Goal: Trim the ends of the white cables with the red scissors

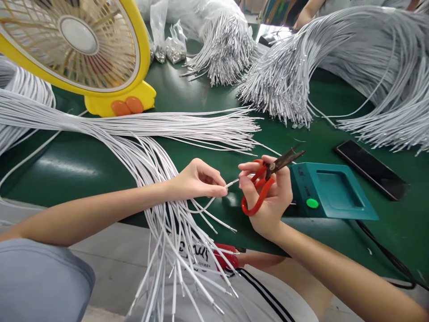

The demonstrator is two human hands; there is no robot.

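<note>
My left hand (204,181) pinches a white wire (231,183) close to its end, which points right. My right hand (271,201) is closed around red-handled scissors (259,190), their dark blades aimed up and to the right. The thumb and fingertips of that hand are near the wire's tip; whether they touch it I cannot tell. Below my left forearm, a bundle of white wires (174,223) hangs over the table's front edge, with stripped-looking tips. Another bundle of white wires (187,127) lies flat across the table behind my hands.
A teal device with a green button (342,190) and a black phone (372,170) lie to the right. A yellow fan (117,100) stands at the left. Large wire bundles (284,85) and small plastic bags (176,47) sit at the back. Another person's arm (306,15) shows beyond.
</note>
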